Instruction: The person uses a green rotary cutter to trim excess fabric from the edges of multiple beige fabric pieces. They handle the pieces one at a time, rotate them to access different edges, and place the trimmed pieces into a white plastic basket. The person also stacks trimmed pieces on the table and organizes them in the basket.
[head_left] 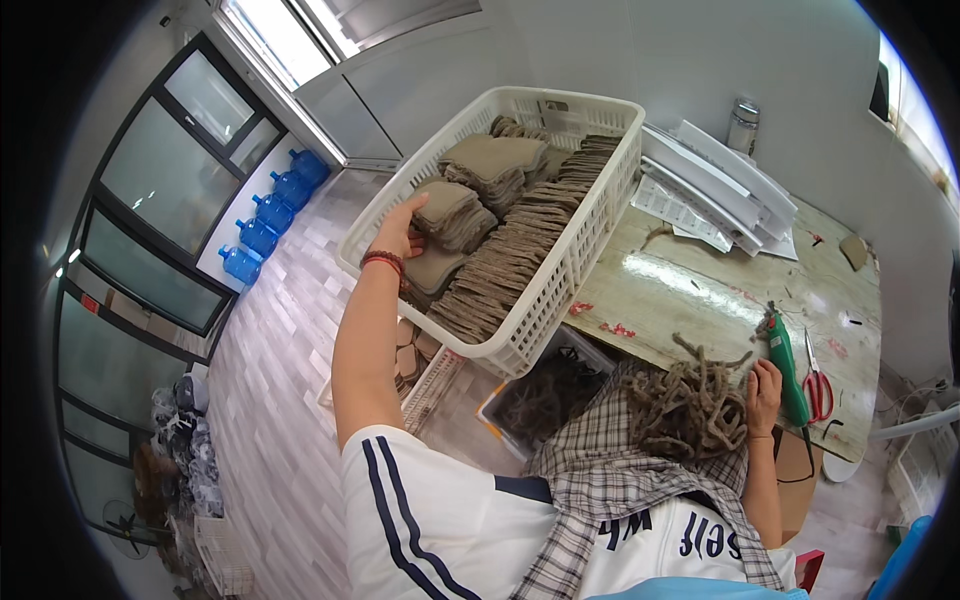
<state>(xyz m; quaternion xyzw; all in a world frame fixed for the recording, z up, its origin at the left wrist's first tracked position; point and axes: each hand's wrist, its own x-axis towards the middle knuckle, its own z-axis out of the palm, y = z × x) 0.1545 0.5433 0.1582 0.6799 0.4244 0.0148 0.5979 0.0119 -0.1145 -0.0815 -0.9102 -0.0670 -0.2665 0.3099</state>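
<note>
My left hand reaches into a white perforated plastic basket. Its fingers and thumb wrap the near-left corner of a stack of brown fabric pads. Beside that stack, a long row of similar pads stands on edge, and another pile lies farther back. My right hand rests at the table edge with its fingers stretched out, holding nothing visible. It lies between a tangled bunch of brown fabric strips on my lap and a green handheld tool with a cord.
Red-handled scissors lie on the worn table, right of the green tool. Papers and a metal flask are at the back. Below the basket, a bin holds dark scraps. Blue water bottles line the left wall.
</note>
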